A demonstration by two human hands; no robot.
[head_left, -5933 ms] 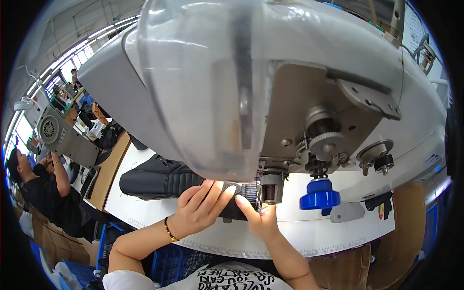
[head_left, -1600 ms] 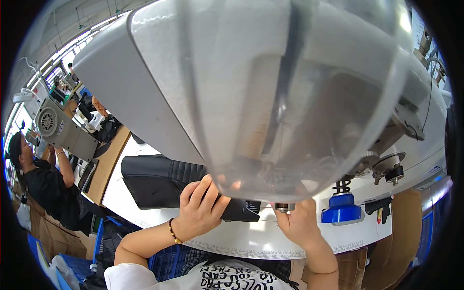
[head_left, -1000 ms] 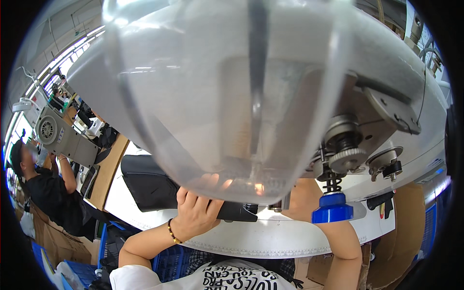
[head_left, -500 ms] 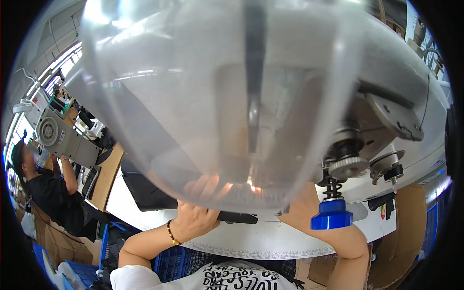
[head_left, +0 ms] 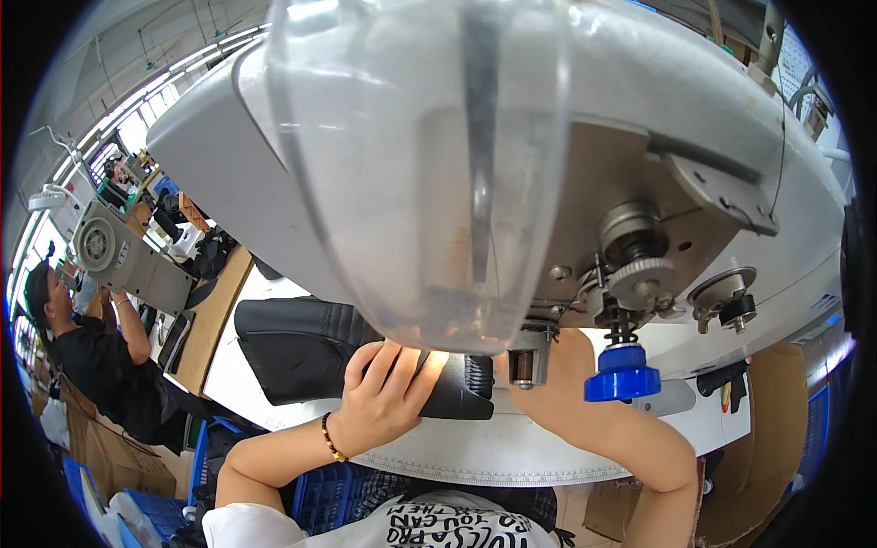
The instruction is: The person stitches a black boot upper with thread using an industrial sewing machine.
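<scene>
White tabletop (head_left: 475,447) curves along the near edge in front of me, with a workshop stretching away on the left under long bright windows. My left hand (head_left: 384,397) lies flat on the black padded piece (head_left: 306,352), fingers spread and pressing its right end down onto the table, a beaded bracelet (head_left: 329,438) on the wrist. That black piece stretches from under my palm away to the left, ribbed stitching showing along its top, its right end just beside the needle area of the sewing machine (head_left: 639,164). My right forearm (head_left: 603,429) comes up from the lower right and goes behind the machine's head, so the hand itself is hidden and I cannot tell how its fingers stand. A blue knob (head_left: 621,384) hangs from the machine just above that forearm, below a set of metal tension discs. Filling the upper middle, a clear plastic guard (head_left: 429,173) bulges close to my face. Far left, another person in a black shirt (head_left: 100,365) sits at a grey sewing machine (head_left: 123,260).
</scene>
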